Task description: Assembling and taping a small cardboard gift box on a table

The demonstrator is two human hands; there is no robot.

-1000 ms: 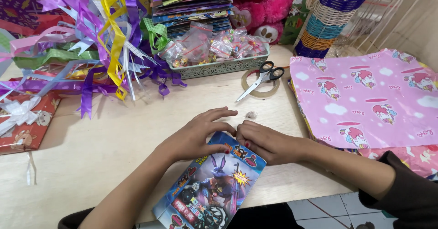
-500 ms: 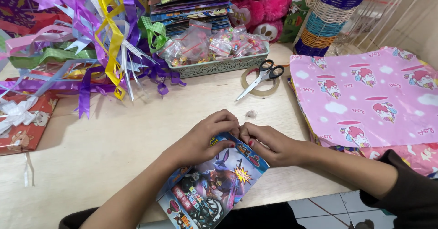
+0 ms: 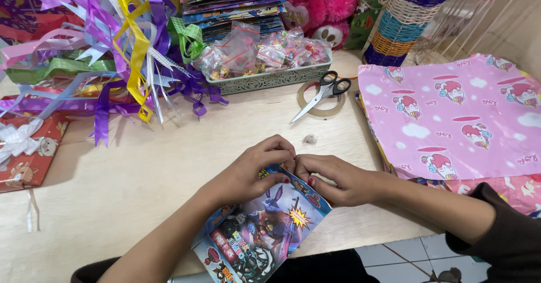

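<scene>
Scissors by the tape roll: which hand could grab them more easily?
Probably the right hand: the scissors lie up and to its side, nearer than to the left hand. Both hands now pinch the packet.

Flat packet (image 3: 265, 232), glossy printed paper or film, smooth, pinched at its top edge by bare left hand (image 3: 251, 173) and right hand (image 3: 338, 178). Table (image 3: 141, 164), pale matt wood-look surface; scissors (image 3: 321, 91) with bright metal blades and black plastic handles, lying on a clear glossy tape roll (image 3: 321, 104). Pink gift wrap (image 3: 451, 114), smooth paper with slight sheen; ribbons (image 3: 112, 46), shiny plastic; basket (image 3: 411, 18), rough woven wicker; plush toy (image 3: 321, 7), fuzzy cloth.
</scene>
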